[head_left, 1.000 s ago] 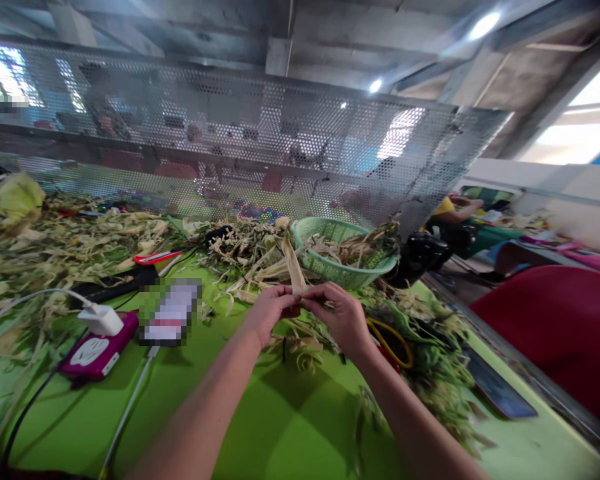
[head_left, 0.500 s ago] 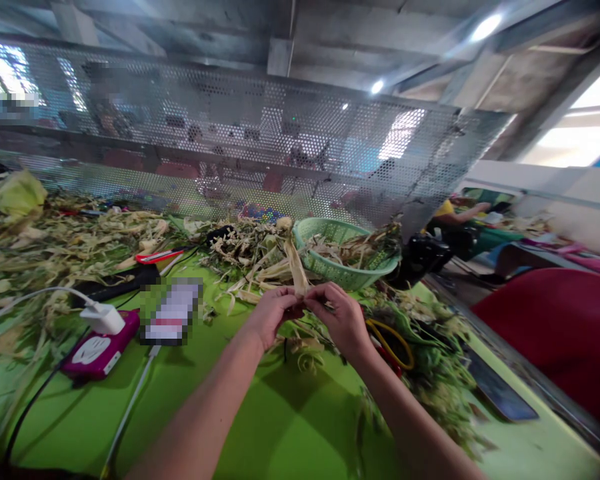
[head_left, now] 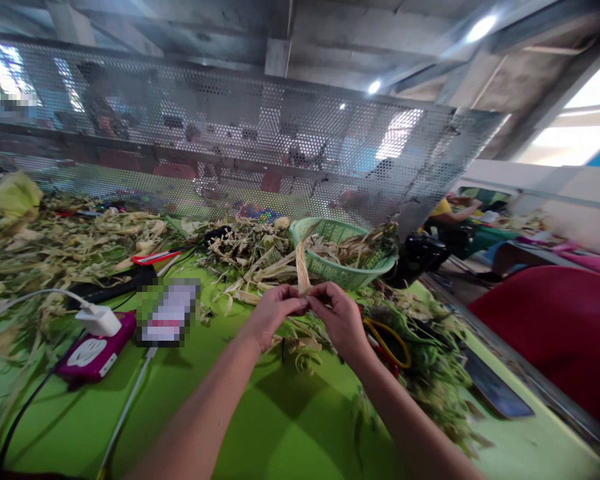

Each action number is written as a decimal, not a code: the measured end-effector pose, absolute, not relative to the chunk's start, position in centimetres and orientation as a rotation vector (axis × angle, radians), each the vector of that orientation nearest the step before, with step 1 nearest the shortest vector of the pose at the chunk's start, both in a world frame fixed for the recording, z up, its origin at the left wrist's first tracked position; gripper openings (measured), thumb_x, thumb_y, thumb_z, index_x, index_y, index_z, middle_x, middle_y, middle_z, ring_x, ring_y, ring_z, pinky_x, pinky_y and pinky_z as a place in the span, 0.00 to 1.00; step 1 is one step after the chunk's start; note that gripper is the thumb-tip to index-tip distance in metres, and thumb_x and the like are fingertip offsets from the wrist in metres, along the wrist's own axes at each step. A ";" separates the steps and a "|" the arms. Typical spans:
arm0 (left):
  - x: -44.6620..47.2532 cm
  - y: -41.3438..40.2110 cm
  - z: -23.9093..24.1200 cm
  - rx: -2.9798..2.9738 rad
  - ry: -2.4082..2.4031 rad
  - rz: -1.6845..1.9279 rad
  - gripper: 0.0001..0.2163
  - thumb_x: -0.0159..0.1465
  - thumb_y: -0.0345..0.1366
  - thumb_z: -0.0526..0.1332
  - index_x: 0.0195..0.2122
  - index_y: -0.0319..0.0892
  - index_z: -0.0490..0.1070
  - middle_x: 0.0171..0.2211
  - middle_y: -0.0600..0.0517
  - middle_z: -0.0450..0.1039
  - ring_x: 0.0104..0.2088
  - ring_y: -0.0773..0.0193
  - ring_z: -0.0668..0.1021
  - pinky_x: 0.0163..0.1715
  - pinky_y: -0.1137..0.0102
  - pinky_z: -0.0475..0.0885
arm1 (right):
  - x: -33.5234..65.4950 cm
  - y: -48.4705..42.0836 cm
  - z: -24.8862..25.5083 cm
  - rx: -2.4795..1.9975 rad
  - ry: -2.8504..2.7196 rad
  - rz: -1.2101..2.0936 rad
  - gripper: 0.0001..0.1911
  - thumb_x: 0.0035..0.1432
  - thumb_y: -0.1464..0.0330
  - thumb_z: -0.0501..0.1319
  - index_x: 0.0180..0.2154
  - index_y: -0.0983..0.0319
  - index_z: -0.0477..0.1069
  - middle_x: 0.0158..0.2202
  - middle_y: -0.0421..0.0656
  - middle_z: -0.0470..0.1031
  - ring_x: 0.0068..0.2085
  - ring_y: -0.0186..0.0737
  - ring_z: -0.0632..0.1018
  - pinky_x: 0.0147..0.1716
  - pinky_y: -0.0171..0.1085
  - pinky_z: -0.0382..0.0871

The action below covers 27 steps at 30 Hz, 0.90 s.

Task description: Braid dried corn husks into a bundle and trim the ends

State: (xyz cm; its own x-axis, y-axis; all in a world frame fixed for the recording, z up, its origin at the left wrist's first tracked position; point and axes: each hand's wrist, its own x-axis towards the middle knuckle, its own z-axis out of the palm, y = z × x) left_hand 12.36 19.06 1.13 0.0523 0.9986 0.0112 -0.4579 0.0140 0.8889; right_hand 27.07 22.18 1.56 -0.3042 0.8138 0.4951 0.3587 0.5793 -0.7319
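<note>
Between my fingertips stands a pale, dry, husk-like strip (head_left: 303,265), its upper end curving to the right in front of the green basket. My left hand (head_left: 275,312) pinches its lower end with thumb and fingers. Right beside it, my right hand (head_left: 334,312) pinches the same end, fingertips nearly touching the left ones. The bottom tip of the strip is hidden by the fingers. Just behind the hands is a light green plastic basket (head_left: 347,272) with dried plant bits in it. A curled pale strip (head_left: 307,362) lies on the green table below my hands.
Heaps of dried plant pieces (head_left: 95,240) cover the left and back. A phone (head_left: 170,312) with a cable and a purple power bank (head_left: 97,350) lie left. Yellow-handled scissors (head_left: 390,343) and a dark phone (head_left: 497,383) are right. A perforated metal screen (head_left: 220,133) stands behind; a person sits far right.
The strip looked wider and leaned left before; now it appears narrower, with its top bent to the right. Both hands keep their pinch at almost the same spot.
</note>
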 end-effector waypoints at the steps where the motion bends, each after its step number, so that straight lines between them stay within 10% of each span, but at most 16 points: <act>1: 12.4 19.1 1.1 0.901 0.818 1.355 0.12 0.45 0.34 0.70 0.27 0.36 0.70 0.25 0.54 0.69 0.28 0.70 0.71 0.35 0.71 0.66 | 27.0 22.1 1.7 -0.950 -1.879 0.642 0.05 0.55 0.65 0.60 0.31 0.61 0.69 0.28 0.41 0.72 0.31 0.38 0.72 0.32 0.36 0.67; 27: 12.8 19.3 0.8 1.074 0.891 1.448 0.10 0.54 0.40 0.64 0.32 0.37 0.72 0.29 0.51 0.72 0.30 0.66 0.73 0.36 0.70 0.69 | 27.0 22.4 2.0 -0.873 -1.602 1.022 0.16 0.49 0.59 0.67 0.37 0.61 0.70 0.31 0.42 0.75 0.31 0.38 0.75 0.32 0.36 0.71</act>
State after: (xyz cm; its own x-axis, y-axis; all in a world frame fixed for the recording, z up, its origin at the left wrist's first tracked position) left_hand 12.76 19.33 0.79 -0.0192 0.9889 0.1472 -0.3142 -0.1457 0.9381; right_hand 26.99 22.43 2.04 -0.2363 0.9029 0.3590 0.0549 0.3813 -0.9228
